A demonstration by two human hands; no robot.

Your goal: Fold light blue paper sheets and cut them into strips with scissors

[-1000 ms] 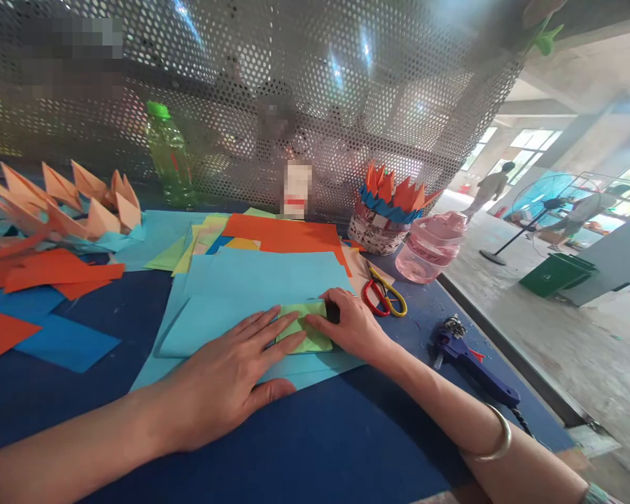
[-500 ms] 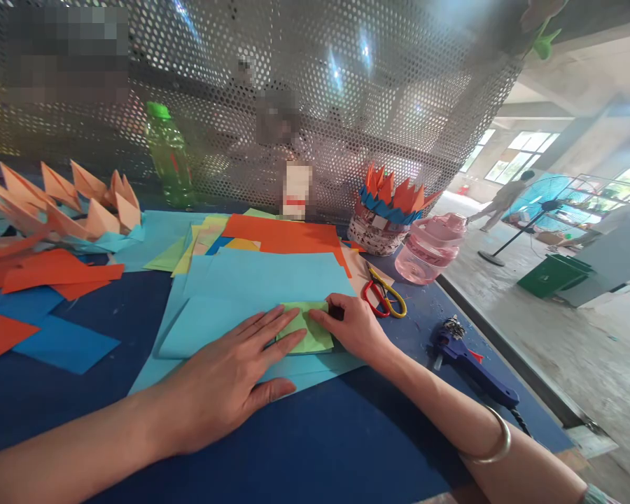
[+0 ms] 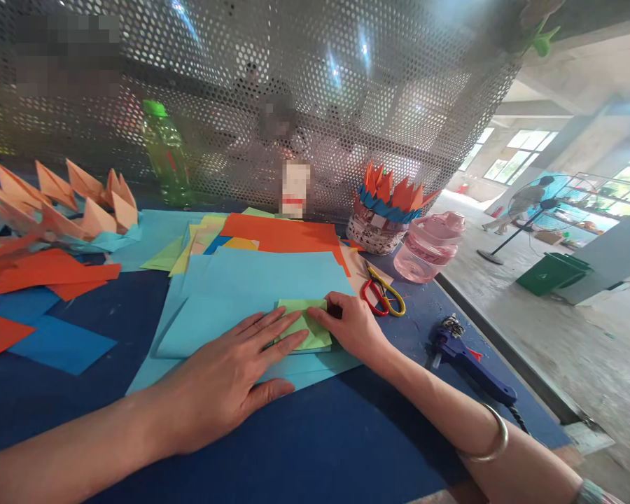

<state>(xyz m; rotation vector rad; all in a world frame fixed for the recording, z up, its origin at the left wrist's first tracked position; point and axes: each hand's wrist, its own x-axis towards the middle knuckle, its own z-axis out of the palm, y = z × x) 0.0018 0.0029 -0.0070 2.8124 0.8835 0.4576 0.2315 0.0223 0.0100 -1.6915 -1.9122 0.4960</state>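
Almost nothing has changed since a moment ago: my left fingers (image 3: 265,337) lie open and flat on the folded green paper (image 3: 304,329), my right fingers (image 3: 332,306) grip its right edge, and it stays on the light blue sheet (image 3: 262,276) near the middle of the surface (image 3: 304,448).

Daylight pours in through the windows (image 3: 519,157) at far right, washing the room beyond nearly white — the perforated metal screen (image 3: 378,91) catches hard glare spots. Soft shadow falls on the blue bench (image 3: 315,448) beneath the right forearm (image 3: 425,388). The wide lens bows the edges — pixelated patches (image 3: 66,52) blur part of the screen.
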